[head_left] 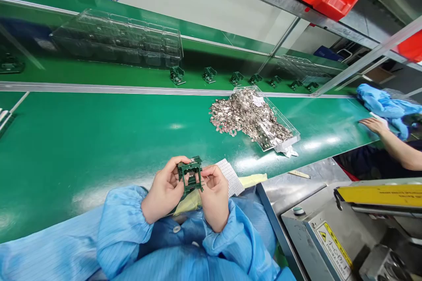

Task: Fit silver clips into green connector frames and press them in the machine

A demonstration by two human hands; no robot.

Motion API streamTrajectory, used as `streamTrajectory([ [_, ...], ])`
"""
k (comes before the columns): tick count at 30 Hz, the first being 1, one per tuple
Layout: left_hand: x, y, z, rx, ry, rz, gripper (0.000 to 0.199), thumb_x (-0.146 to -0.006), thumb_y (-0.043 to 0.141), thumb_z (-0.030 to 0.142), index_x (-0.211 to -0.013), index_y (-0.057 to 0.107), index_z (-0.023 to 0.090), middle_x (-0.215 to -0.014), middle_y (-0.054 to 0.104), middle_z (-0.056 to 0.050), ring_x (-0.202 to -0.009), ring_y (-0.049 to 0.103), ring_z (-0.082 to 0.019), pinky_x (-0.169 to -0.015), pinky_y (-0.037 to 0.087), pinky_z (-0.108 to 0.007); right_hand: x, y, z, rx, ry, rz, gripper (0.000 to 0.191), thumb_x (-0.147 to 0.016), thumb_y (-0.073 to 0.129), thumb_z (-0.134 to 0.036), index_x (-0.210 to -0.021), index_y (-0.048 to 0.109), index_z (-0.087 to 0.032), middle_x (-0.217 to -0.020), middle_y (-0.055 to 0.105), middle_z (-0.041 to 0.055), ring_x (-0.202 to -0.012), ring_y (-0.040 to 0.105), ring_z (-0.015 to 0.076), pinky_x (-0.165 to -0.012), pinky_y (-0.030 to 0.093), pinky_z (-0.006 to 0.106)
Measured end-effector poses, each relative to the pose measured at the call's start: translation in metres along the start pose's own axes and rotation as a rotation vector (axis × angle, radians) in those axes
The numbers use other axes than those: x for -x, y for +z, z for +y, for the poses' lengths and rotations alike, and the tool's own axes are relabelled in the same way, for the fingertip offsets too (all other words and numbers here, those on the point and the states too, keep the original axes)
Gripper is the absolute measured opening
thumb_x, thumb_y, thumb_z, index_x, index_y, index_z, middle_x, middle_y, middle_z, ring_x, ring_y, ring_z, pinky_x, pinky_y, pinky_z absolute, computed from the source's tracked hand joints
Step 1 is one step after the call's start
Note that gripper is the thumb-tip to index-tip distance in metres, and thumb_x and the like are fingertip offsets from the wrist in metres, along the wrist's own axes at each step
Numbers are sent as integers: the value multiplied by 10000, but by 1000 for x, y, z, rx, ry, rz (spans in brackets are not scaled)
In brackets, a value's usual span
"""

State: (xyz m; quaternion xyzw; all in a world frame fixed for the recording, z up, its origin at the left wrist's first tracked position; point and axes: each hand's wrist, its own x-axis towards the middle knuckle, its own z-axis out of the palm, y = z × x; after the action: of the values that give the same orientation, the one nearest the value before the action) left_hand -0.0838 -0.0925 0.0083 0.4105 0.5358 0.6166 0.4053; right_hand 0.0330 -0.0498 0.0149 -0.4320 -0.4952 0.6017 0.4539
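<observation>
1. The tray (293, 139) lies on the green table (99, 140), tilted to the view, with small metal pieces (227, 114) heaped in it and spilling over its left side.
2. The frame (191, 168), green and open in the middle, is held up on the near side of the tray, to its left.
3. The left hand (165, 191) is curled closed around the frame's left side.
4. The right hand (216, 191) has its fingers pinched at the frame's right side; whether they also hold a small piece, I cannot tell.
5. The grid sheet (230, 177), white, lies on the near side of the tray, beside the right hand.
6. Beyond the tray, 7 similar green units (209, 74) stand in a row.
7. Left of the tray and beyond it is a clear blister (115, 39).
8. Right of the tray, another person's hand (374, 125) rests by the table's edge.
</observation>
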Motion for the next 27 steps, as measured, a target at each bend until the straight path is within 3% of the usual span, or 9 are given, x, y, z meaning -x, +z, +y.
streamTrajectory([
  [6,10,8,2,-111,57,-48,231,-812,608,248,-1032,543,215,-874,633,-23,-724,625,-135,-647,524,-210,17,-9,-4,-11,-12,17,177,-724,691,-301,-717,534,-217,-696,556,-7,-648,543,163,-597,456,275],
  [10,16,12,11,-157,88,-150,239,-808,627,292,-1020,549,216,-892,630,-25,-669,608,-120,-590,510,-197,42,-42,-10,42,-86,37,90,-834,610,-287,-845,573,-206,-773,592,7,-707,559,161,-638,447,269],
  [14,-8,23,14,-187,114,-116,324,-736,705,337,-988,550,204,-915,624,-29,-752,611,-141,-662,520,-223,63,-89,10,155,-98,243,185,-879,595,-376,-866,600,-192,-766,605,15,-707,560,157,-661,450,271],
  [17,-39,52,9,-104,105,-199,397,-693,747,335,-999,536,196,-892,626,-19,-799,623,-157,-704,522,-244,59,-111,36,132,29,306,340,-823,626,-512,-801,611,-174,-691,621,25,-607,546,148,-582,448,265],
  [22,-69,110,-10,80,104,-400,410,-696,747,354,-987,515,184,-888,646,-26,-840,639,-162,-767,518,-262,34,-102,57,61,35,289,445,-740,657,-610,-707,596,-170,-590,609,19,-515,524,136,-502,425,248],
  [24,-69,119,-17,81,102,-422,418,-705,741,364,-1002,507,186,-849,639,-10,-789,632,-145,-738,516,-251,27,-95,60,54,17,320,455,-765,630,-609,-640,555,-177,-523,556,-4,-458,468,115,-455,373,229],
  [27,-67,118,-25,60,102,-435,441,-719,733,368,-1045,497,189,-813,623,9,-738,613,-122,-697,507,-226,24,-89,65,71,-23,386,481,-823,562,-607,-588,501,-191,-483,499,-25,-438,417,103,-443,333,223],
])
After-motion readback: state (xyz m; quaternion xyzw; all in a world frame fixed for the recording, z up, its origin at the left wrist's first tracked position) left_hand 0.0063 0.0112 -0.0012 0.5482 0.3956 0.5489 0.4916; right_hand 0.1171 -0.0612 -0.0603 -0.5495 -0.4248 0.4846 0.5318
